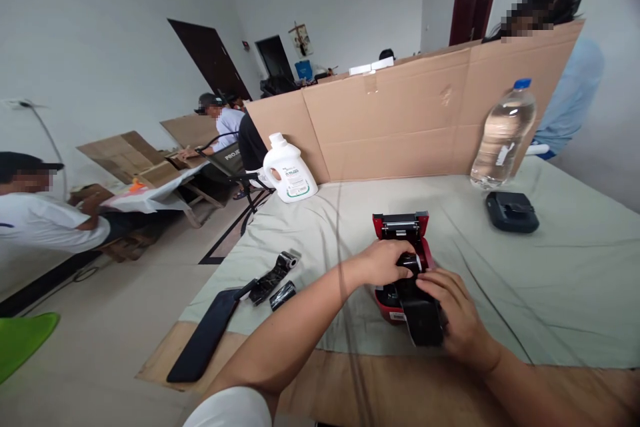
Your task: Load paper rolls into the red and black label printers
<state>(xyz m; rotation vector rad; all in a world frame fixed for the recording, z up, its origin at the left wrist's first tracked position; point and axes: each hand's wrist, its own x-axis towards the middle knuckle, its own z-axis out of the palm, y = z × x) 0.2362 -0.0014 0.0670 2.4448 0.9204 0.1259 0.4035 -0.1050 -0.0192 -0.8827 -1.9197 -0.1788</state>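
A small red and black label printer (pixel 389 312) stands on the cloth with its lid (pixel 400 223) tipped up and back. My left hand (pixel 383 262) is closed round a shiny black ribbon roll (pixel 411 263) just above the printer's inside. From the roll a broad black strip of ribbon (pixel 424 321) hangs over the printer's front. On the right, my right hand (pixel 457 310) is closed with its fingertips on the roll and the ribbon's edge; its thumb is hidden. My fingers cover much of the printer's interior.
Left of my forearm lie a partly unrolled black ribbon (pixel 273 278), another black roll (pixel 283 295) and a dark flat object (pixel 204 337). A white jug (pixel 290 170), a water bottle (pixel 503 137) and a black device (pixel 511 211) stand farther back. Behind is a cardboard screen (pixel 390 120); people sit beyond.
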